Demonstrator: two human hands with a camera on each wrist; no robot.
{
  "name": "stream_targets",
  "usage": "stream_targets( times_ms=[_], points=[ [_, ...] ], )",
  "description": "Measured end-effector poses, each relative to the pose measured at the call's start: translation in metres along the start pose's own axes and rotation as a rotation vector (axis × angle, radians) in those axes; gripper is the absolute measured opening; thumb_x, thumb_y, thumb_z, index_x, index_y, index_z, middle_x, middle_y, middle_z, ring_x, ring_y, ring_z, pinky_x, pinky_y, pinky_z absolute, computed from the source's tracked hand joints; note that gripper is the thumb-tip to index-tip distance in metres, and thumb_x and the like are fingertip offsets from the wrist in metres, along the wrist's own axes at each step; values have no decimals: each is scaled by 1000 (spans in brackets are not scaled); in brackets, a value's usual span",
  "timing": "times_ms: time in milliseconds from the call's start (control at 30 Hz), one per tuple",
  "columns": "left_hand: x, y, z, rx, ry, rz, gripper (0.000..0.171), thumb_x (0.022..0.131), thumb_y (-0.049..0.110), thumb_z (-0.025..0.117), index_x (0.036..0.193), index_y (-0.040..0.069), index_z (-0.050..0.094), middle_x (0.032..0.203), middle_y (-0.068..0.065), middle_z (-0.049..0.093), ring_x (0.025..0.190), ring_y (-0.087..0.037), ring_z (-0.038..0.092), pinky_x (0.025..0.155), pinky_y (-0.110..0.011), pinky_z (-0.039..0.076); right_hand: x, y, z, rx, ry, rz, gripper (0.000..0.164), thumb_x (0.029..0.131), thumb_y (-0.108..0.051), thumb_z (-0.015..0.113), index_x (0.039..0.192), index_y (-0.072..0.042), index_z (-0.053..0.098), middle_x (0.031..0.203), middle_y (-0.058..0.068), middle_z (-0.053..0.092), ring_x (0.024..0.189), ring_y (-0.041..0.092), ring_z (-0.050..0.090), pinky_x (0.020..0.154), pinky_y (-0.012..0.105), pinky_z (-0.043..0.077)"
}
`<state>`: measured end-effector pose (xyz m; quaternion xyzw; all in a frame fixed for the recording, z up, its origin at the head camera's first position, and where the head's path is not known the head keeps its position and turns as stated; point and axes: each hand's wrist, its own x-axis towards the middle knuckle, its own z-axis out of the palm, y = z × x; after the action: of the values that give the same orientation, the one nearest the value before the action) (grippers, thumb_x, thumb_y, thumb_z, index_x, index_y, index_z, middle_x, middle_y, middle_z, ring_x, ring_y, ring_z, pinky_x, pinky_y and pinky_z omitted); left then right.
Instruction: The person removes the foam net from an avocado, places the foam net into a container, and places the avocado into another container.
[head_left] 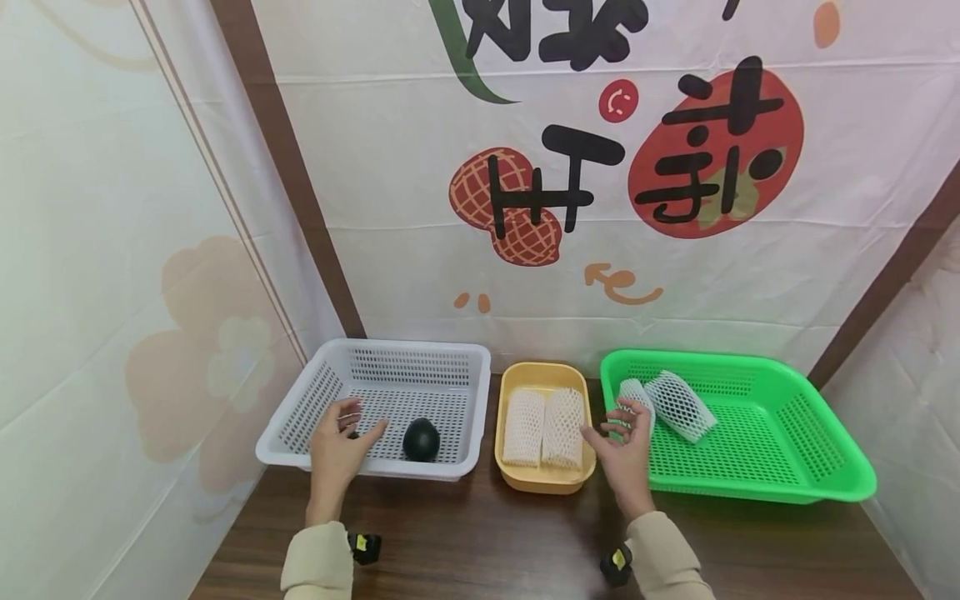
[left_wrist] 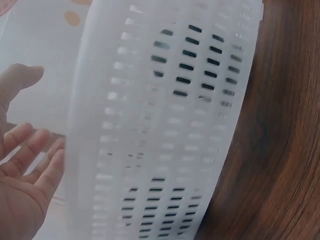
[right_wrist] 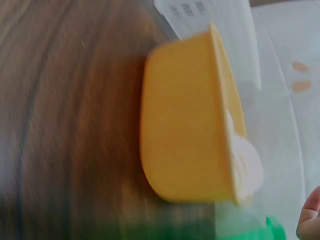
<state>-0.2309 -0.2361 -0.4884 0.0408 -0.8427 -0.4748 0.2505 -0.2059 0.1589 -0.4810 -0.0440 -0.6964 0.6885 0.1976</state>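
Observation:
My left hand (head_left: 337, 446) hovers over the front left of a white plastic basket (head_left: 300, 446), thumb and fingers spread apart. A dark, rounded, egg-shaped fruit (head_left: 422, 440) lies in that basket, right of the hand. Another dark thing is mostly hidden behind my left fingers; two dark patches show through the basket wall (left_wrist: 170, 130) in the left wrist view. My right hand (head_left: 626, 454) is at the left rim of a green basket (head_left: 757, 492), fingers loosely bent and nothing seen between them. Just behind it lies a white foam net sleeve (head_left: 636, 393), partly covered, beside another foam net (head_left: 681, 406).
Between the baskets stands a yellow tub (head_left: 543, 482) holding white foam net sleeves (head_left: 523, 427). All three containers sit on a brown wooden table (head_left: 480, 550), close to a printed cloth wall (head_left: 405, 250) behind them.

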Motion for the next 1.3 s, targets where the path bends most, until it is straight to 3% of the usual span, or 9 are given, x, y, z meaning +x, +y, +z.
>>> stream_targets(
  times_ms=[200, 400, 600, 667, 800, 900, 1100, 1300],
  points=[
    [-2, -1, -16, 23, 68, 43, 50, 77, 14, 84, 118, 0, 59, 106, -17, 62, 100, -31, 61, 89, -43, 53, 19, 5, -27, 12, 39, -37, 69, 83, 0, 75, 137, -1, 33, 117, 21, 46, 100, 34, 49, 74, 14, 50],
    [-2, -6, -31, 30, 115, 29, 49, 77, 12, 83, 118, 0, 60, 104, -16, 63, 98, -26, 60, 90, -45, 53, 30, 6, -47, -96, 26, -2, 66, 85, -7, 75, 137, -6, 33, 120, 19, 46, 104, 32, 50, 71, 15, 51],
    [1, -13, -46, 37, 179, 20, 48, 75, 9, 84, 116, -1, 62, 102, -12, 65, 94, -18, 58, 85, -12, 49, 40, 10, -64, -169, -40, 40, 68, 86, -19, 76, 139, -12, 33, 128, 18, 44, 111, 27, 49, 75, 17, 50],
    [2, -16, -51, 51, 197, 3, 49, 75, 10, 84, 117, -1, 62, 103, -13, 65, 95, -18, 57, 83, -7, 46, 42, 10, -68, -190, -76, 42, 70, 87, -21, 76, 141, -12, 32, 131, 17, 43, 114, 29, 47, 78, 16, 49],
    [1, -19, -60, 92, 232, -22, 49, 76, 13, 84, 117, 1, 62, 105, -13, 65, 96, -19, 57, 84, -9, 46, 46, 7, -75, -225, -124, 36, 72, 87, -18, 75, 144, -10, 31, 136, 17, 41, 119, 31, 45, 84, 18, 46],
    [1, -21, -64, 105, 251, -25, 49, 76, 14, 84, 117, 1, 62, 106, -14, 65, 97, -23, 58, 87, -14, 49, 48, 7, -77, -238, -134, 28, 72, 87, -17, 75, 145, -11, 31, 136, 18, 40, 121, 33, 45, 90, 25, 46],
    [1, -24, -70, 115, 259, -46, 52, 76, 16, 85, 120, 1, 61, 109, -17, 64, 101, -29, 59, 93, -40, 52, 52, 10, -81, -263, -150, 30, 73, 86, -23, 76, 143, -10, 33, 136, 20, 41, 122, 36, 44, 96, 45, 44],
    [0, -27, -77, 116, 275, -66, 53, 77, 19, 84, 120, -1, 60, 112, -17, 63, 104, -30, 58, 93, -35, 52, 57, 16, -83, -274, -146, 47, 71, 86, -15, 75, 143, -8, 33, 136, 21, 41, 122, 39, 44, 95, 48, 44]
  ],
)
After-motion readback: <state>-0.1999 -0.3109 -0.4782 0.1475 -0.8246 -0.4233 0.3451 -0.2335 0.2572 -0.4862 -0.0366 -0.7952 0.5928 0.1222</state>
